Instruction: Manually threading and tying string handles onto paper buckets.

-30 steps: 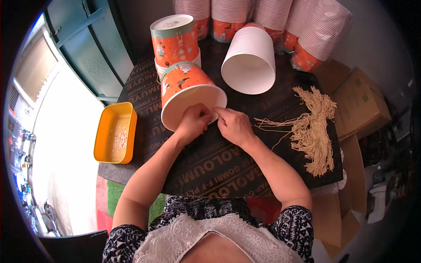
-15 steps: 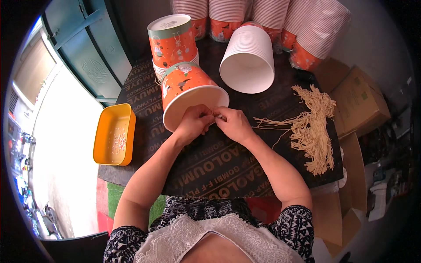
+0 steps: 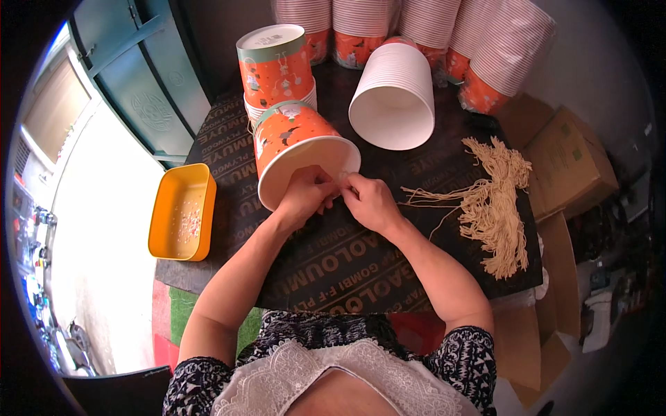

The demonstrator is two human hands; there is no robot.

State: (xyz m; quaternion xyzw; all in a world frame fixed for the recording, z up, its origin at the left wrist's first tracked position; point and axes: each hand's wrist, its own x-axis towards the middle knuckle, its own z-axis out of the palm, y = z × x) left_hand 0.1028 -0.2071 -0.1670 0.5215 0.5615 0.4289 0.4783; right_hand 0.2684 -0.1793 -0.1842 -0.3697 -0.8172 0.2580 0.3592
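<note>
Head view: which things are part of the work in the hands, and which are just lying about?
In hand:
left hand
right hand
orange paper bucket on its side
bundle of tan strings

Lying about:
yellow tray
white cup stack
cardboard boxes
upright orange bucket

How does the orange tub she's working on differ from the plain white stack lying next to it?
The orange tub has a printed orange wall; the white stack is plain white. The orange tub appears to be a single tub; the white stack is many nested, ribbed by their rims. Both hands, left hand and right hand, meet at the orange tub's rim; the white stack lies untouched. Both lie on their sides on the dark table, mouths toward the person.
</note>
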